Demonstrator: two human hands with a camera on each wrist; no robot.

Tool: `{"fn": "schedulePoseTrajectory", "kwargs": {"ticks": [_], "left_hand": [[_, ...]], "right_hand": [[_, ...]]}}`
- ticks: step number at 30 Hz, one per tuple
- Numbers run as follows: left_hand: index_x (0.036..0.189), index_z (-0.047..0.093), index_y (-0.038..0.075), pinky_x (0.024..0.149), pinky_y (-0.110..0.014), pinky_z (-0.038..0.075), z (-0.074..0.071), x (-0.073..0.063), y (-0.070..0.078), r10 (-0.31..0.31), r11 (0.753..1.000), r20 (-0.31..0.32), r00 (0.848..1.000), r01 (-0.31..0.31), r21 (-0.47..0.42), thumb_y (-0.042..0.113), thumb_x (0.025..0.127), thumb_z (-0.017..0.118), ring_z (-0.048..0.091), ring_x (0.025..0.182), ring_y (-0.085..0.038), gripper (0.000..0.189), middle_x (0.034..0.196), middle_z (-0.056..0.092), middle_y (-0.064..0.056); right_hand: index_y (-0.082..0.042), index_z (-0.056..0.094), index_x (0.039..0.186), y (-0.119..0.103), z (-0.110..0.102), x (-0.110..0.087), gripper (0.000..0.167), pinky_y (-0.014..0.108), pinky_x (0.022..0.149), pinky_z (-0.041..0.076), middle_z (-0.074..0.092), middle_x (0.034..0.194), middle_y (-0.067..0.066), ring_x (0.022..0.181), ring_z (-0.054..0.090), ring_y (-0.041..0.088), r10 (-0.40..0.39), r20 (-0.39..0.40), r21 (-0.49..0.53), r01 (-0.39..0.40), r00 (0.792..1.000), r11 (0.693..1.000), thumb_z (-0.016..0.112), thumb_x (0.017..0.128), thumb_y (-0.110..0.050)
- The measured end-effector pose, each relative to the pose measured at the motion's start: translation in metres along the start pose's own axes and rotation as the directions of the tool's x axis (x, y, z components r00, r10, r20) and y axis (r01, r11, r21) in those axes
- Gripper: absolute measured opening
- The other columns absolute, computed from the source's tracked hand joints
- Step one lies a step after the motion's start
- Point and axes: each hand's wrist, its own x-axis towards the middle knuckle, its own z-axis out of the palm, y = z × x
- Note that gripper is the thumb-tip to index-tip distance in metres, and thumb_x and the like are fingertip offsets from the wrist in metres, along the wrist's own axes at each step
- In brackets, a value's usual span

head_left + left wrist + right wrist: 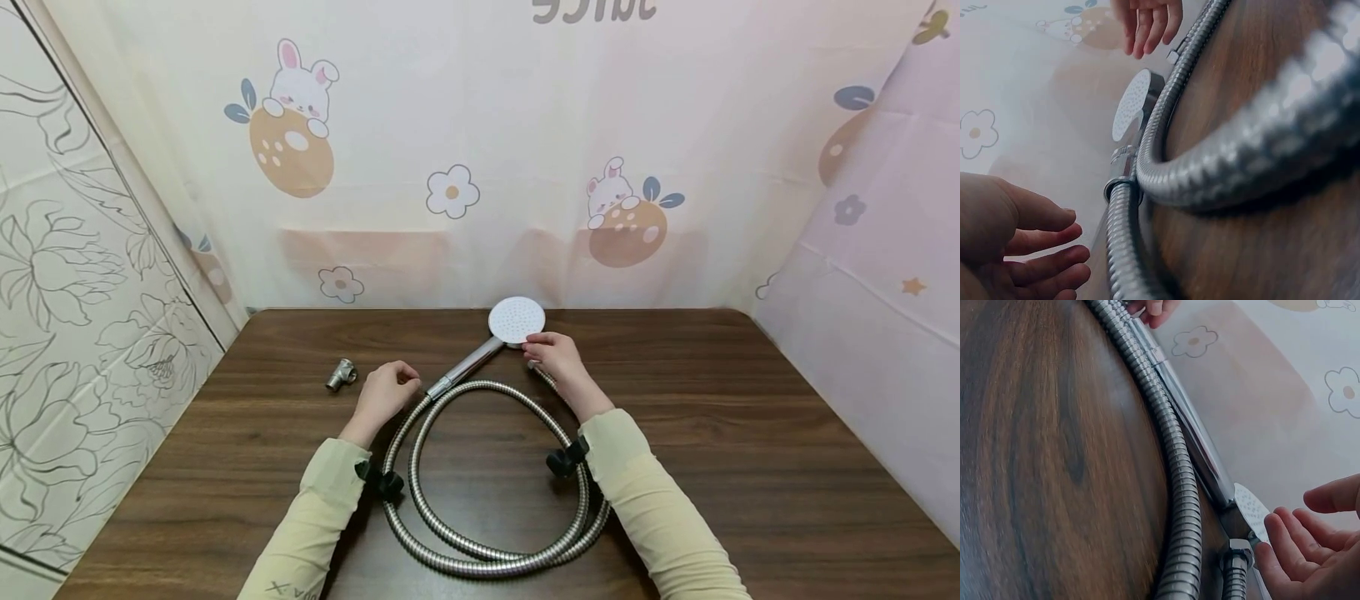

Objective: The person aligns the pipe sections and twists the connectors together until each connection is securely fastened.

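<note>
A chrome handheld shower head (516, 322) with a white spray face lies on the table, its handle (471, 365) slanting down to the left. From the handle runs a coiled metal shower hose (487, 568), whose free end with a hex nut (1239, 551) lies below the spray head. My left hand (386, 390) hovers beside the joint of handle and hose, fingers loosely bent around nothing. Close to the spray face's lower right edge is my right hand (557, 358), fingers relaxed and holding nothing; I cannot tell whether it touches the rim. A small metal angle valve (342, 375) lies left of my left hand.
The dark wooden table (750, 467) ends at a printed curtain (480, 100) behind the spray head. A panel with flower line drawings (67, 275) stands at the left. Black straps (567, 457) sit on both wrists, above the hose loops.
</note>
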Motion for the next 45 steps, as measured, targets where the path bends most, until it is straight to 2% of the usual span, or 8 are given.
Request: {"fn": "schedulePoseTrajectory", "kwargs": {"ticks": [7, 13, 20, 26, 30, 35, 40, 45], "left_hand": [[0.094, 0.066, 0.010, 0.070, -0.037, 0.045, -0.013, 0.001, -0.005, -0.025, 1.000, -0.042, 0.999, 0.024, -0.018, 0.019, 0.085, 0.060, 0.058, 0.081, -0.021, 0.014, 0.090, 0.065, -0.006], [0.099, 0.064, 0.008, 0.073, -0.039, 0.044, -0.022, 0.002, -0.007, -0.027, 0.999, -0.089, 0.996, 0.024, -0.027, 0.018, 0.086, 0.057, 0.055, 0.086, -0.024, 0.017, 0.096, 0.061, -0.010], [0.101, 0.063, 0.005, 0.076, -0.040, 0.043, -0.025, 0.002, -0.010, -0.009, 1.000, -0.131, 0.991, 0.006, -0.024, 0.015, 0.086, 0.058, 0.054, 0.088, -0.027, 0.019, 0.099, 0.058, -0.013], [0.107, 0.062, 0.000, 0.085, -0.046, 0.038, -0.024, 0.002, -0.013, -0.003, 1.000, -0.178, 0.984, 0.002, -0.008, 0.012, 0.083, 0.061, 0.049, 0.100, -0.035, 0.027, 0.108, 0.055, -0.021], [0.113, 0.059, 0.002, 0.091, -0.049, 0.031, -0.025, 0.002, -0.014, -0.050, 0.999, -0.177, 0.983, 0.053, 0.011, 0.015, 0.083, 0.061, 0.040, 0.110, -0.039, 0.033, 0.120, 0.048, -0.023], [0.118, 0.056, 0.003, 0.093, -0.051, 0.029, -0.028, 0.003, -0.017, -0.112, 0.994, -0.183, 0.977, 0.113, -0.001, 0.017, 0.084, 0.060, 0.037, 0.111, -0.040, 0.037, 0.125, 0.043, -0.023], [0.120, 0.054, 0.001, 0.095, -0.051, 0.028, -0.031, 0.004, -0.026, -0.154, 0.987, -0.195, 0.969, 0.144, -0.065, 0.016, 0.084, 0.060, 0.036, 0.112, -0.041, 0.039, 0.124, 0.042, -0.024], [0.121, 0.053, 0.000, 0.088, -0.046, 0.036, -0.031, 0.006, -0.035, -0.186, 0.975, -0.223, 0.957, 0.152, -0.162, 0.012, 0.084, 0.059, 0.043, 0.105, -0.035, 0.039, 0.119, 0.045, -0.023]], "right_hand": [[0.011, 0.047, 0.124, 0.004, -0.009, 0.003, 0.037, 0.039, 0.092, 0.043, 0.060, 0.109, 0.018, 0.092, 0.059, 0.018, -0.009, -0.009, -0.024, 0.009, 1.000, 1.000, 0.052, 0.090, -0.004], [0.010, 0.045, 0.125, 0.005, -0.014, 0.004, 0.038, 0.038, 0.093, 0.043, 0.052, 0.122, 0.026, 0.100, 0.057, 0.021, -0.010, 0.011, -0.065, 0.011, 1.000, 0.998, 0.051, 0.090, -0.003], [0.010, 0.046, 0.124, 0.004, -0.017, 0.003, 0.037, 0.035, 0.087, 0.044, 0.054, 0.118, 0.027, 0.094, 0.058, 0.017, -0.022, 0.030, -0.183, 0.027, 0.999, 0.983, 0.052, 0.089, -0.003], [0.007, 0.046, 0.125, 0.004, -0.022, 0.003, 0.038, 0.033, 0.085, 0.043, 0.057, 0.117, 0.022, 0.101, 0.056, 0.022, 0.009, 0.052, -0.279, 0.006, 0.999, 0.960, 0.053, 0.089, -0.006], [0.006, 0.045, 0.126, 0.006, -0.024, 0.004, 0.040, 0.034, 0.085, 0.044, 0.055, 0.120, 0.022, 0.104, 0.054, 0.025, 0.027, 0.057, -0.307, -0.008, 0.998, 0.952, 0.055, 0.089, -0.008], [0.006, 0.043, 0.127, 0.010, -0.025, 0.005, 0.041, 0.037, 0.088, 0.044, 0.051, 0.125, 0.023, 0.112, 0.050, 0.030, 0.046, 0.059, -0.299, -0.027, 0.997, 0.954, 0.055, 0.090, -0.007], [0.006, 0.043, 0.128, 0.015, -0.026, 0.006, 0.041, 0.039, 0.092, 0.043, 0.050, 0.126, 0.024, 0.114, 0.049, 0.031, 0.065, 0.059, -0.285, -0.045, 0.996, 0.957, 0.053, 0.090, -0.005], [0.007, 0.041, 0.128, 0.017, -0.026, 0.007, 0.042, 0.039, 0.093, 0.043, 0.049, 0.127, 0.026, 0.114, 0.050, 0.032, 0.068, 0.061, -0.255, -0.050, 0.996, 0.966, 0.053, 0.089, -0.003]]}}
